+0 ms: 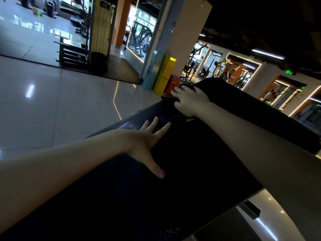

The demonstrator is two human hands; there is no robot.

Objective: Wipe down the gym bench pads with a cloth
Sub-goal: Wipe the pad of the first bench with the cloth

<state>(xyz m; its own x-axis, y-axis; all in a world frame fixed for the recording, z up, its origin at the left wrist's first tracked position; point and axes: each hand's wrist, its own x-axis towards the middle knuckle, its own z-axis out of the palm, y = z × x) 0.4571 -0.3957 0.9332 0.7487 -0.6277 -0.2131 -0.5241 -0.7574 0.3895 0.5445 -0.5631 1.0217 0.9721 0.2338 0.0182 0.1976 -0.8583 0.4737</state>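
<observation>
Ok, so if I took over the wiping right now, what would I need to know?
Left hand: open, fingers spread flat on the near bench pad.
Right hand: fingers press the dark cloth down where the near pad meets the far pad.
Done: wiping is under way, but the pads are too dark to show how much is clean.
Left: probably wipe along both pads.

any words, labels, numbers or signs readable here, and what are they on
None can be read.
Dark print on the yellow cabinet: too blurred.
Pale print on the blue panel: too blurred.
Markings on the red box: too small.
The green sign: glowing, unreadable.
The bench pad: no text visible.
</observation>
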